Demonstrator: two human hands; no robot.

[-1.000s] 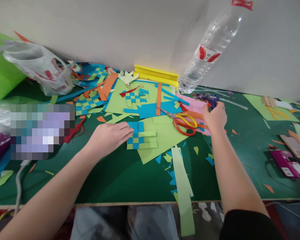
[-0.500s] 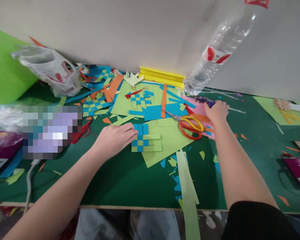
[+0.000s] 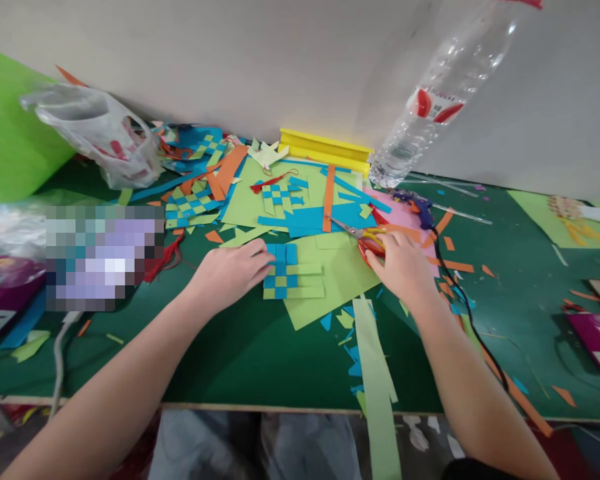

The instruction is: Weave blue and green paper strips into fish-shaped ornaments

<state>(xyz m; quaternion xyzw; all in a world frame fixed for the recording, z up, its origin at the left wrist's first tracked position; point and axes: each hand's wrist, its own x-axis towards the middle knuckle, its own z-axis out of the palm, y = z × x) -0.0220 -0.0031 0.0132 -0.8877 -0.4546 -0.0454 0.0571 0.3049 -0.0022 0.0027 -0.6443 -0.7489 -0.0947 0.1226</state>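
Note:
My left hand (image 3: 237, 270) pinches the upper left edge of a small blue and light green woven paper piece (image 3: 281, 280), whose loose green strips point right. Over the handles of the scissors (image 3: 367, 241) is my right hand (image 3: 405, 263), its thumb and fingers around the red and yellow loops. The metal blades point left, towards an orange paper strip (image 3: 329, 200). Beneath the woven piece and the scissors lies a light green paper sheet (image 3: 325, 293). Behind my right hand rests a dark purple glue gun (image 3: 420, 208) with a black cord.
A clear bottle (image 3: 430, 113) leans against the wall. Yellow folded strip (image 3: 325, 150), paper scraps and finished woven pieces (image 3: 190, 208) lie at the back. A plastic bag (image 3: 105, 137) and a blurred-out device (image 3: 105, 260) stand left. Long green strips (image 3: 375, 373) hang over the front edge.
My right hand has moved left and nearer, away from the glue gun and onto the scissors' handles. My left hand stays on the woven paper piece.

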